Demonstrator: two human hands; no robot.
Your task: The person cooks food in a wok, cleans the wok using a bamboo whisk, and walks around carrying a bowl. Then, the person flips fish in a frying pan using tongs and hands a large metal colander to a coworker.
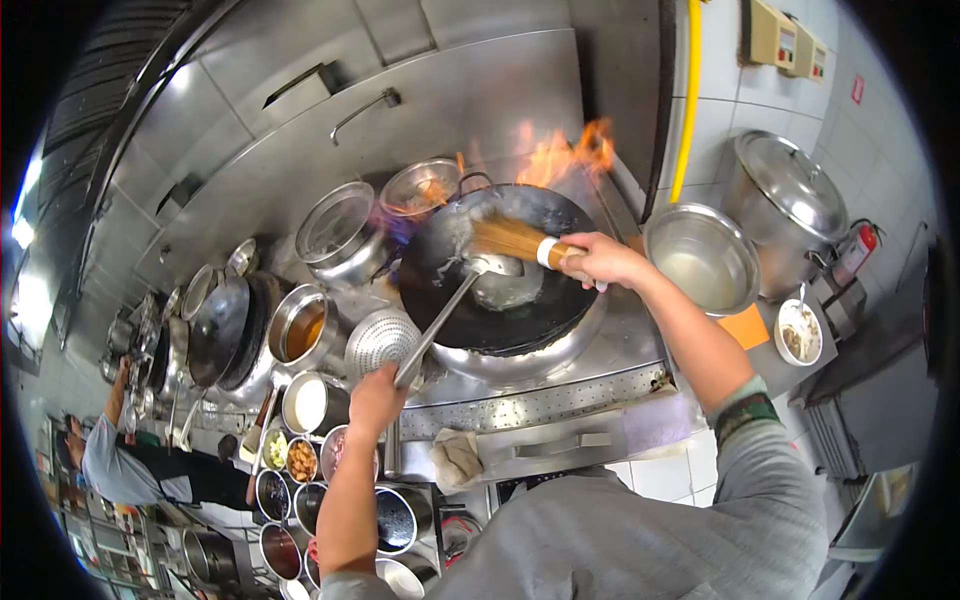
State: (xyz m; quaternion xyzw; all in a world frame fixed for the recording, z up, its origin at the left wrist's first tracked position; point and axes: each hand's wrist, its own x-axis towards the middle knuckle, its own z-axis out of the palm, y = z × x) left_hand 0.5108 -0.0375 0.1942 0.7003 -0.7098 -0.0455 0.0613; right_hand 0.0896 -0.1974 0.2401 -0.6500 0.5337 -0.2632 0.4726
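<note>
A large black wok point(545, 325) sits on the burner, with some cloudy liquid in its bottom. My right hand point(605, 262) is closed around a bamboo wok brush point(510, 240) with a white band, its bristles over the wok and smeared by motion. My left hand point(378, 400) grips the long handle of a metal ladle point(497, 265), whose bowl rests in or just above the liquid. Beside my left hand lies a perforated skimmer point(383, 343). Flames point(570, 155) rise behind the wok's far right edge.
A metal bowl of liquid point(703, 262) and a tall lidded pot point(790, 195) stand at the right. Several ingredient containers point(302, 460) are grouped at lower left. A folded cloth point(456, 460) lies on the front edge. Another person point(130, 465) works at far left.
</note>
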